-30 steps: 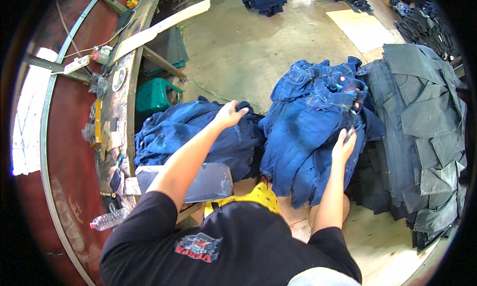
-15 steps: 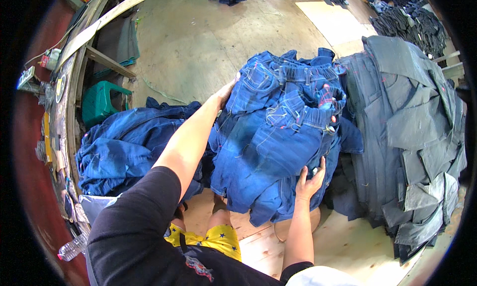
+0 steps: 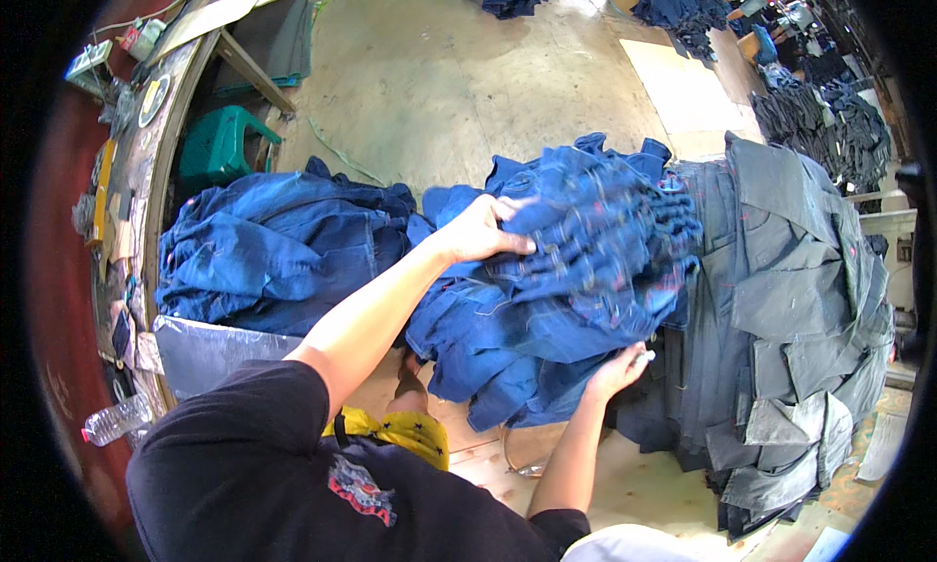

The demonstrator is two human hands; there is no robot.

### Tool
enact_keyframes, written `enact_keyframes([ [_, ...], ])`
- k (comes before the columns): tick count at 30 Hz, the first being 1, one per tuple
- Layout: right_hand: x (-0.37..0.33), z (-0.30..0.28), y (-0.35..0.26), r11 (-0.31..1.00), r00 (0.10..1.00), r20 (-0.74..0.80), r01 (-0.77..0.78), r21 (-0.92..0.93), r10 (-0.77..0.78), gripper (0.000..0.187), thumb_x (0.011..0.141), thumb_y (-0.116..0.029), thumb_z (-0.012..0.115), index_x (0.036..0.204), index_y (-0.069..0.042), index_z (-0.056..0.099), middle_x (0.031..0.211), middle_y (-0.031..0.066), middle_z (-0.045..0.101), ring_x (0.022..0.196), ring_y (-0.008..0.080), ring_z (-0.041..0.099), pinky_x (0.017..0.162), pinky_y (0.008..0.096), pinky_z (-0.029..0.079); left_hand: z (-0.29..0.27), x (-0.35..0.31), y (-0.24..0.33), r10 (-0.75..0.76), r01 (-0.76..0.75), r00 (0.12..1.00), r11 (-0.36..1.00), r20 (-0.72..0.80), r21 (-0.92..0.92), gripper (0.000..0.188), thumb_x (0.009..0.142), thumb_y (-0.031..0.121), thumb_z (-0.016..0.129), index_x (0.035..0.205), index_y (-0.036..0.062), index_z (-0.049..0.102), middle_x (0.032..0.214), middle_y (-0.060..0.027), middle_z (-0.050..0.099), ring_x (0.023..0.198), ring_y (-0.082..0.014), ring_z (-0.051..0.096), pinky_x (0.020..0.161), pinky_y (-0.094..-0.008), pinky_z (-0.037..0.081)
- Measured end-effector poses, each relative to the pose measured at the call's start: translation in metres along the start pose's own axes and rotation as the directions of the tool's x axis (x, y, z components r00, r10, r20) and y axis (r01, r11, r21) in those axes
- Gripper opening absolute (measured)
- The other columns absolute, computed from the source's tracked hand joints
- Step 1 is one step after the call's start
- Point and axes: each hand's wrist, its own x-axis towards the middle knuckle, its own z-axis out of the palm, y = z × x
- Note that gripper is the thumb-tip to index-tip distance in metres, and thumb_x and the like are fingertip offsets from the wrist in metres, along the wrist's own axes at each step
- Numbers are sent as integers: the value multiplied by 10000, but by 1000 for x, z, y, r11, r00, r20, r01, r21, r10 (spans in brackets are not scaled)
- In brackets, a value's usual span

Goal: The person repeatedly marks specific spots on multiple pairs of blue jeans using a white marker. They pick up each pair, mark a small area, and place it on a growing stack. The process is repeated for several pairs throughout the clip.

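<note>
A heap of blue denim trousers (image 3: 508,328) with gathered elastic waistbands lies in front of me. My left hand (image 3: 478,232) is closed on a lifted pair of jeans (image 3: 595,235), thumb on top of the cloth. That pair is smeared by motion, with pale stitching and loose threads on it. At the heap's lower right edge is my right hand (image 3: 617,372), its fingers curled. A small white object (image 3: 644,357) shows at those fingertips, too small to name. I cannot tell whether this hand also touches the denim.
More blue denim (image 3: 283,245) is piled on the left, beside a green plastic stool (image 3: 224,142). A tall stack of dark grey trousers (image 3: 722,299) stands close on my right. A plastic bottle (image 3: 117,418) lies at the left edge. Dark garments (image 3: 820,123) lie farther off.
My left hand has moved from the heap's far left edge inward, carrying a pair of jeans across the top. My right hand has shifted slightly lower, its fingers now curled. The view has turned a little.
</note>
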Motion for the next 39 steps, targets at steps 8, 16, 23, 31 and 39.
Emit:
enact_keyframes([
  [8, -64, 21, -32, 872, 938, 48, -336, 357, 342, 413, 1164, -301, 465, 1438, -27, 609, 1393, 163, 668, 1262, 327, 649, 1129, 448, 501, 10, -15, 6, 70, -36, 956, 992, 285, -122, 363, 1060, 324, 733, 960, -14, 817, 929, -143, 821, 793, -238, 743, 855, -381, 608],
  [16, -79, -6, -17, 926, 949, 60, -314, 211, 308, 432, 1150, -332, 487, 1420, -20, 616, 1365, 171, 676, 1238, 336, 655, 1109, 452, 508, 120, 3, -157, -191, 168, 981, 934, 41, 315, 570, 1009, 484, 672, 1473, 152, 684, 1474, -193, 687, 1297, -345, 697, 1159, -455, 501],
  [23, -73, -2, -1, 941, 959, 99, -281, 189, 267, 452, 1138, -359, 506, 1405, -13, 622, 1341, 178, 682, 1216, 344, 660, 1092, 457, 515, 27, 81, -150, -359, 838, 498, 434, -789, 332, 1025, 740, 670, 896, 1432, -33, 616, 1536, -257, 616, 1423, -370, 596, 1195, -444, 461],
  [31, -75, -19, -6, 941, 952, 118, -300, 155, 283, 476, 1125, -390, 528, 1387, -6, 629, 1313, 186, 690, 1192, 353, 666, 1073, 461, 522, 118, 8, -140, 56, 351, 743, 816, -667, 460, 581, 676, 375, 925, 1132, 111, 681, 1026, -228, 762, 966, -463, 737, 827, -545, 581],
  [39, -89, -35, -6, 946, 948, 115, -308, 106, 296, 502, 1111, -421, 550, 1369, 2, 636, 1285, 194, 698, 1167, 362, 671, 1054, 466, 529, 120, -70, -43, 31, 101, 929, 938, -370, 331, 1092, 659, 357, 1014, 1544, 9, 477, 1412, -228, 595, 1291, -353, 626, 1070, -468, 525],
])
